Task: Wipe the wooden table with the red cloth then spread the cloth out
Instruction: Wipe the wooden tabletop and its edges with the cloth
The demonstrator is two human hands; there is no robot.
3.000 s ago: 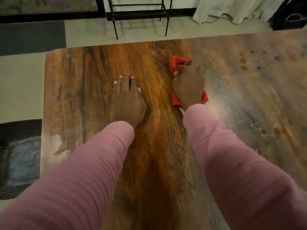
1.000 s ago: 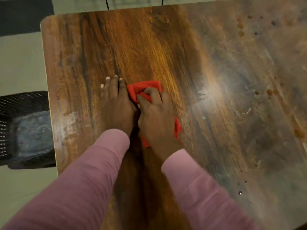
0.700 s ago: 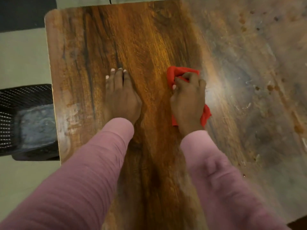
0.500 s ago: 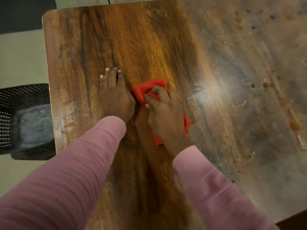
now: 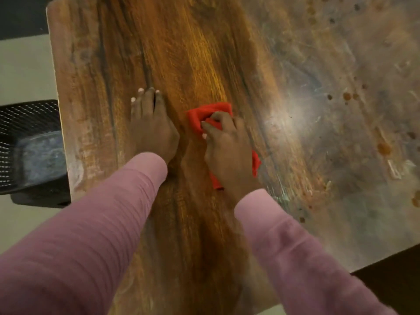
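The right hand [image 5: 229,146] clutches the bunched red cloth [image 5: 205,114] against the wooden tabletop [image 5: 193,53], while the left hand [image 5: 153,128] rests flat just beside it, fingers straight.

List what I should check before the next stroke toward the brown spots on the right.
1. Grip: ok. The right hand curls its fingers round the bunched cloth.
2. Contact: ok. The cloth is pressed on the table.
3. Left hand out of the path: ok. It lies flat on the table, left of the cloth and apart from it.
4. Right side clean: not ok. Brown spots show there.
5. Cloth spread out: not ok. It is bunched.
6. Cloth damp: cannot tell.
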